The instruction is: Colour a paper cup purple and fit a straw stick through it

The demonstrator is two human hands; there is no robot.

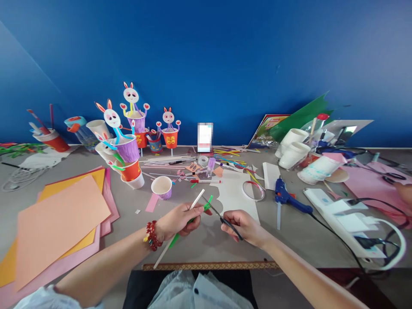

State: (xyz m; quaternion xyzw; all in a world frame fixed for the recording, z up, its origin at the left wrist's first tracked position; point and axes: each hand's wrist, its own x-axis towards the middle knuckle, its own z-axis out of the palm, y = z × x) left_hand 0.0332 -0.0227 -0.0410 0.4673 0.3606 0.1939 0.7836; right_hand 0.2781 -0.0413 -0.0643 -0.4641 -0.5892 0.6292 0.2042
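Note:
My left hand (pixel 183 221) is closed around a white straw (pixel 198 197) and a green straw (pixel 174 240), both slanting up to the right. In my right hand (pixel 241 225) is a pair of scissors (pixel 228 222) with dark handles. The blades point up and left, close to the upper ends of the straws; whether they touch them I cannot tell. Beyond my left hand stands a paper cup (pixel 162 188) with a purple lower side. A cut white paper sheet (pixel 236 195) lies behind my right hand.
Coloured paper sheets (pixel 61 219) are stacked at left, below rabbit-faced cup figures (pixel 127 148). A blue glue gun (pixel 288 195), a tape roll (pixel 252 190) and a white power strip (pixel 341 223) with cords lie at right. Another person's hand (pixel 404 192) shows at the right edge.

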